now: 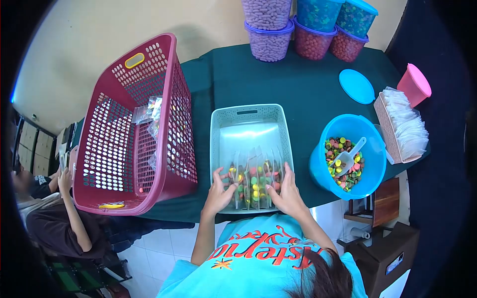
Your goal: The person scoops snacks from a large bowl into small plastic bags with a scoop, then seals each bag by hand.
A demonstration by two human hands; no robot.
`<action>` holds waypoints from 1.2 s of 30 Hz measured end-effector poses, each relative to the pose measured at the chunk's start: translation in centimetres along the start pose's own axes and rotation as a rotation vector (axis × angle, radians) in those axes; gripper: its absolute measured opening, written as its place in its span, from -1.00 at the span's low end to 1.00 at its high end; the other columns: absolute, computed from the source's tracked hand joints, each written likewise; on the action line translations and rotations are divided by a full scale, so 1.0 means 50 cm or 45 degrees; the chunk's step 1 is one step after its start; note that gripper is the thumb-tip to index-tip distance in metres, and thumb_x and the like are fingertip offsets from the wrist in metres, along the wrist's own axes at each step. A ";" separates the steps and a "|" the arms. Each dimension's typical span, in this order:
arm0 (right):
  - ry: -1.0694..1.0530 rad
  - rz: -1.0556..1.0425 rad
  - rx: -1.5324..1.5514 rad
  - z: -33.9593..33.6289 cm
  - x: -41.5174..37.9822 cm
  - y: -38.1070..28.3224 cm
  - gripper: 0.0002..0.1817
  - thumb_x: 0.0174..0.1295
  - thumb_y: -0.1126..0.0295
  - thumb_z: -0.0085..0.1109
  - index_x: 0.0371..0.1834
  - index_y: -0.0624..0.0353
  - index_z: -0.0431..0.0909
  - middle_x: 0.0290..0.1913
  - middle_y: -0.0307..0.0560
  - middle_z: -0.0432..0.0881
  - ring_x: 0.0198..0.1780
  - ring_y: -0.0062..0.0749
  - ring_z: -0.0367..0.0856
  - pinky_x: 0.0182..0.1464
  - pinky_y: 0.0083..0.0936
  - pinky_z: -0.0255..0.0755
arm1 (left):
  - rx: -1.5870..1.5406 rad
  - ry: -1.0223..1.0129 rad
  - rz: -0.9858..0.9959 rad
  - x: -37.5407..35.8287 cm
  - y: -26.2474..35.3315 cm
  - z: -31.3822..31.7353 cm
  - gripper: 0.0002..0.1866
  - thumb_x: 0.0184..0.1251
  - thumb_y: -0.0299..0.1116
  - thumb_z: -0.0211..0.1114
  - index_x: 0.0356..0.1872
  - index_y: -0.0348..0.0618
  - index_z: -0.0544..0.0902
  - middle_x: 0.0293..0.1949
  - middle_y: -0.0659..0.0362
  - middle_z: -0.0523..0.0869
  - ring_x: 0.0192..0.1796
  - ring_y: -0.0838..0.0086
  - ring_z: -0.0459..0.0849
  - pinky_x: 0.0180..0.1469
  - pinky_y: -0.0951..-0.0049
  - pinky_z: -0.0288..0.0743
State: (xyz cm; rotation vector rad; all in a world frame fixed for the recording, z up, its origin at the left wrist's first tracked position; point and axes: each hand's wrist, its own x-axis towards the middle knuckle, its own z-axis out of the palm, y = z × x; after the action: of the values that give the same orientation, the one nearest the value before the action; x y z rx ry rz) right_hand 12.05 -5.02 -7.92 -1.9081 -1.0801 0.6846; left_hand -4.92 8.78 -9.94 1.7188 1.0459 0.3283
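A pale green plastic basket stands in front of me, with several clear bags of coloured candies upright in a row in its near half. My left hand is at the row's left end, thumb against the bags and fingers curved along their side. At the right end, my right hand grips the bags in the same way, thumb on the near side. The bags are pressed between both hands. To the right, a blue bucket holds loose candies and a clear scoop.
On the left stands a large maroon laundry basket containing a few filled bags. Lidded candy tubs are stacked at the back. A blue lid, pink container and box of clear bags lie right. Another person sits left.
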 end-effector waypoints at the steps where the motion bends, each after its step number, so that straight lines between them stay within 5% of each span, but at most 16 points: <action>1: -0.010 0.017 0.010 -0.002 0.000 0.000 -0.13 0.13 0.21 0.06 0.27 0.50 -0.29 0.22 0.48 0.00 0.27 0.25 0.05 0.28 -0.21 0.02 | -0.117 -0.038 -0.026 0.001 -0.002 -0.002 -0.27 0.11 -0.26 0.19 0.20 -0.31 -0.02 0.09 -0.21 0.38 0.02 0.14 0.53 -0.05 0.27 0.43; 5: -0.004 0.028 0.018 -0.002 0.004 0.001 -0.14 0.14 0.21 0.05 0.27 0.48 -0.28 0.23 0.49 -0.02 0.28 0.24 0.05 0.28 -0.21 0.01 | -0.156 -0.102 -0.089 -0.004 0.018 -0.019 -0.28 0.12 -0.28 0.17 0.21 -0.30 -0.03 0.11 -0.19 0.36 0.03 0.17 0.53 -0.08 0.28 0.45; 11: -0.074 0.110 0.319 0.009 0.005 0.005 -0.19 0.19 0.22 -0.02 0.28 0.47 -0.28 0.26 0.49 -0.07 0.31 0.24 -0.02 0.31 -0.18 -0.08 | 0.206 -0.372 -0.021 -0.005 0.050 -0.046 -0.31 0.17 -0.21 0.12 0.23 -0.38 0.08 0.20 -0.29 0.21 0.21 0.01 0.32 0.18 0.18 0.22; 13: -0.008 -0.075 -0.194 0.024 0.001 0.011 -0.20 0.16 0.24 0.00 0.27 0.51 -0.23 0.24 0.51 -0.06 0.31 0.30 -0.09 0.32 -0.10 -0.14 | 0.601 -0.047 0.200 -0.015 0.042 -0.031 -0.28 0.21 -0.20 0.13 0.25 -0.44 0.04 0.30 -0.27 -0.01 0.33 0.01 0.11 0.31 0.27 -0.01; 16: 0.052 -0.101 -0.179 0.030 -0.003 0.015 -0.22 0.15 0.25 0.00 0.28 0.47 -0.19 0.27 0.50 -0.09 0.32 0.32 -0.13 0.33 -0.06 -0.21 | 0.647 0.080 0.352 -0.019 0.059 -0.033 -0.19 0.18 -0.12 0.14 0.26 -0.48 -0.02 0.31 -0.28 -0.08 0.38 -0.02 -0.10 0.34 0.18 -0.13; 20: 0.066 -0.114 -0.213 0.017 0.001 0.003 -0.23 0.16 0.25 0.00 0.29 0.44 -0.18 0.30 0.44 -0.11 0.34 0.24 -0.12 0.33 -0.13 -0.18 | 0.637 0.086 0.369 -0.009 0.045 -0.031 -0.20 0.18 -0.10 0.14 0.27 -0.44 0.00 0.32 -0.27 -0.07 0.38 -0.04 -0.13 0.35 0.12 -0.21; 36: 0.149 -0.143 -0.066 0.013 0.002 0.030 -0.40 0.20 0.45 -0.13 0.25 0.47 -0.09 0.26 0.44 -0.02 0.31 0.21 0.00 0.31 -0.22 -0.04 | 0.595 -0.068 0.522 -0.026 0.068 0.036 -0.22 0.17 -0.12 0.17 0.27 -0.41 0.02 0.30 -0.34 -0.19 0.36 -0.16 -0.18 0.32 0.09 -0.13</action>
State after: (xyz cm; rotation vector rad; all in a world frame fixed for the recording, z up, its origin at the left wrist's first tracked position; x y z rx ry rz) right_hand 12.24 -5.14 -9.55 -1.8906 -1.1299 0.4804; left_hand -2.83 6.40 -7.38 2.3572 0.7603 0.3072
